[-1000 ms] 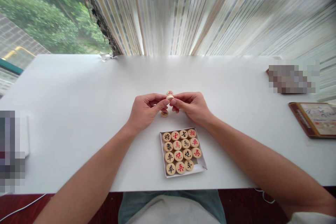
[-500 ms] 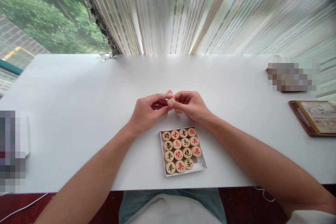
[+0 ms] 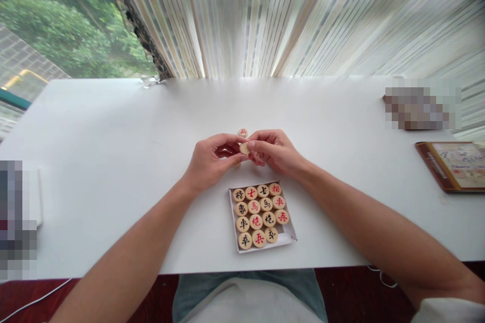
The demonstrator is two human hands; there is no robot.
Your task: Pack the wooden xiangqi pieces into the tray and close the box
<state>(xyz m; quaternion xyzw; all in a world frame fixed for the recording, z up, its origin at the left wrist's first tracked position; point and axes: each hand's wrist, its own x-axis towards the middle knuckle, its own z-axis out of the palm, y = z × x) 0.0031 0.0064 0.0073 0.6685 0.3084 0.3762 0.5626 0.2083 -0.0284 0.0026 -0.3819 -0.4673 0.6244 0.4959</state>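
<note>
Between my left hand and my right hand is a round wooden Chinese chess piece, a pale blank face showing. Fingers of both hands are closed about it, above the table. Just beyond the fingertips lies another piece with a red character. Part of a further piece shows below my left fingers, mostly hidden. Nearer to me, a shallow white box holds rows of pieces with black and red characters. A gap shows in its near right corner.
The white table runs to a striped string curtain and a window. At right lie a brown-edged board or book and a blurred item. A blurred object with a white edge sits at the left.
The held piece has turned slightly and my right thumb has shifted on it, so more of the blank face shows. The box and its pieces stay as they were.
</note>
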